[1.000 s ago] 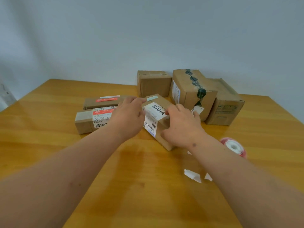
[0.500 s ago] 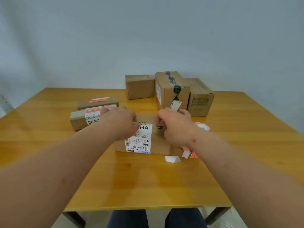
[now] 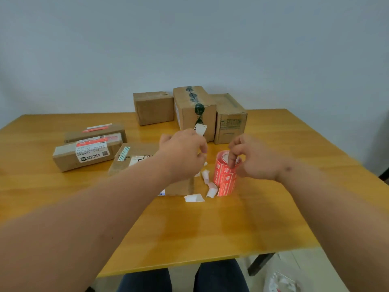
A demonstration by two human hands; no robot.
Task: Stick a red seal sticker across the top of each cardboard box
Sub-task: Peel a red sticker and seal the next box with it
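My right hand (image 3: 252,160) holds the red seal sticker roll (image 3: 226,175) upright just above the table, a finger hooked into its core. A white backing strip (image 3: 208,183) trails from the roll down to the table and up to my left hand (image 3: 183,152), whose curled fingers pinch its end. Under my left forearm lies a flat cardboard box (image 3: 134,159) with a white label. Two long boxes (image 3: 90,152) (image 3: 96,131) at the left carry red stickers. Three boxes stand at the back: a small one (image 3: 153,108), a tall one (image 3: 195,110) and a third (image 3: 230,121).
A small white and red tag (image 3: 200,129) hangs on the tall box's front. The wooden table (image 3: 210,228) ends near my knees, and a table leg and a plastic bag (image 3: 282,281) show on the floor at the lower right.
Both hands have let go of the labelled box, which now lies flat. My right hand has picked up the sticker roll and my left has taken the backing strip.
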